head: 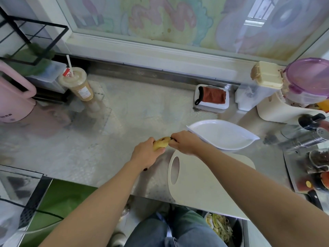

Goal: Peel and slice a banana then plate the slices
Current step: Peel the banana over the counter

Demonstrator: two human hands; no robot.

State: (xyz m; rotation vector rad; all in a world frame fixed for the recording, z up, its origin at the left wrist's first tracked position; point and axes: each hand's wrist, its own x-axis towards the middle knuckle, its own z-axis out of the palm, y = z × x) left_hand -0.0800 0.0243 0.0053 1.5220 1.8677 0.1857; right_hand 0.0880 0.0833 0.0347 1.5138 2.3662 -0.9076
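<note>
Step in hand: starting the peel. The unpeeled banana (161,142) is at frame centre, above the desk (124,122). The left hand (145,154) grips its body and the right hand (185,142) pinches the stem end. Grip firmly without crushing, then snap the stem back and strip downward.

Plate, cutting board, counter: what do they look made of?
Plate: glossy white, ceramic or melamine; it shows soft highlights. Cutting board: matte cream, probably plastic; moulded oval handle hole. Counter: pale speckled stone-look surface with a dull sheen; cannot tell real stone from laminate.
</note>
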